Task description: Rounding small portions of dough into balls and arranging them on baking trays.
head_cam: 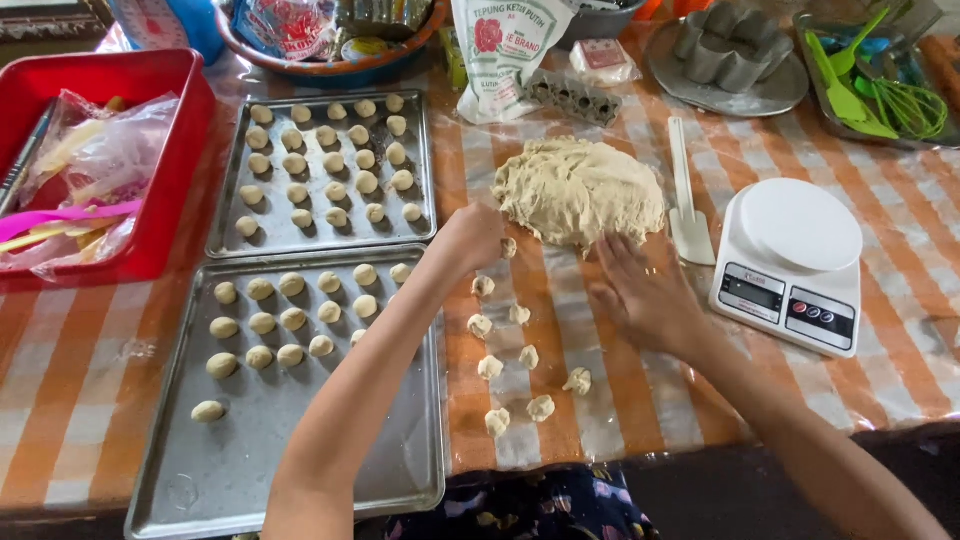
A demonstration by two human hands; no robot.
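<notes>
A big lump of pale dough (pixel 578 190) lies on the orange-and-white checked tablecloth. My left hand (pixel 470 235) is closed at the lump's left edge, pinching a small piece of dough. My right hand (pixel 645 295) rests flat on the cloth, fingers spread, touching the lump's near edge. Several small torn dough pieces (pixel 512 352) lie in rows on the cloth between my arms. The near metal baking tray (pixel 300 440) holds several rolled dough balls in its far half. The far tray (pixel 322 165) is filled with dough balls.
A white kitchen scale (pixel 795 262) stands right of the dough, with a white scraper (pixel 686 195) beside it. A red tub (pixel 95 160) with plastic bags sits far left. A flour bag (pixel 505 50), metal moulds (pixel 728 55) and green utensils (pixel 875 85) line the back.
</notes>
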